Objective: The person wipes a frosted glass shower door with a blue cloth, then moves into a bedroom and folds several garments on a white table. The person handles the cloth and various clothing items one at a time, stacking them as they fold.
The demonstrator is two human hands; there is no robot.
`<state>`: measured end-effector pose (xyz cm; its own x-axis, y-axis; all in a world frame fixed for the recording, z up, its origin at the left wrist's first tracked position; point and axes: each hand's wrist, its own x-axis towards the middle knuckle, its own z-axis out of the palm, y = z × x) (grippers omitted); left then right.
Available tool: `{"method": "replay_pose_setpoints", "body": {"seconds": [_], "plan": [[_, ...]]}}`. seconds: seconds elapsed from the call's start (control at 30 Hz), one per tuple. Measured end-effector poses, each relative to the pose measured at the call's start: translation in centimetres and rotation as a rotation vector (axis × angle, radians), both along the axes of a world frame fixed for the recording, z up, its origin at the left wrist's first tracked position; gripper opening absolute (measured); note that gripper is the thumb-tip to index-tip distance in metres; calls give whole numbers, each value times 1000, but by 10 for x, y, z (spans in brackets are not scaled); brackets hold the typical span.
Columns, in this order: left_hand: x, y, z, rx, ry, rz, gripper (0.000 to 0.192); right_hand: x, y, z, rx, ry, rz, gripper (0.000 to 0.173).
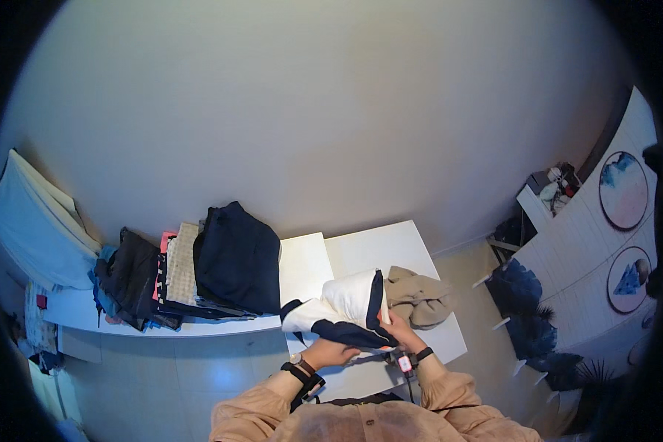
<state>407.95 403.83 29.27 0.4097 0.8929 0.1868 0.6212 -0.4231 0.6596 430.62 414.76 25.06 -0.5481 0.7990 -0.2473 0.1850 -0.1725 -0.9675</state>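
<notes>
A white and navy garment with small orange patches is bunched in front of me, above a white table. My right hand grips its right edge beside the navy band. At the lower edge, my left hand holds the cloth, with some fingers hidden beneath it. Directly to the right, a crumpled beige garment lies on the white tabletop. Both wrists carry black straps, and a watch sits on the left one.
Left of the hands, folded dark trousers top a clothes stack beside beige checked cloth and a dark garment pile. Pale cloth drapes at far left. The wall rises behind the table; a white shelf unit stands right.
</notes>
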Motion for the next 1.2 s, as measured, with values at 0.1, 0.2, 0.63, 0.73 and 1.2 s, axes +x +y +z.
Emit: {"method": "replay_pose_setpoints", "body": {"seconds": [0.1, 0.2, 0.63, 0.73, 1.2], "plan": [[-4, 2, -4, -78, 84, 158, 30, 20, -16, -16, -328, 79, -158, 32], [-11, 7, -9, 207, -14, 526, 54, 47, -13, -24, -407, 544, -470, 24], [19, 20, -82, -511, -331, 325, 29, 76, -41, -9, 539, -262, -248, 54], [35, 25, -62, -332, -290, 207, 17, 66, -44, 3, 396, -617, 146, 50], [-7, 43, 68, 428, 474, 291, 11, 43, -49, -28, 340, -505, 573, 46]]}}
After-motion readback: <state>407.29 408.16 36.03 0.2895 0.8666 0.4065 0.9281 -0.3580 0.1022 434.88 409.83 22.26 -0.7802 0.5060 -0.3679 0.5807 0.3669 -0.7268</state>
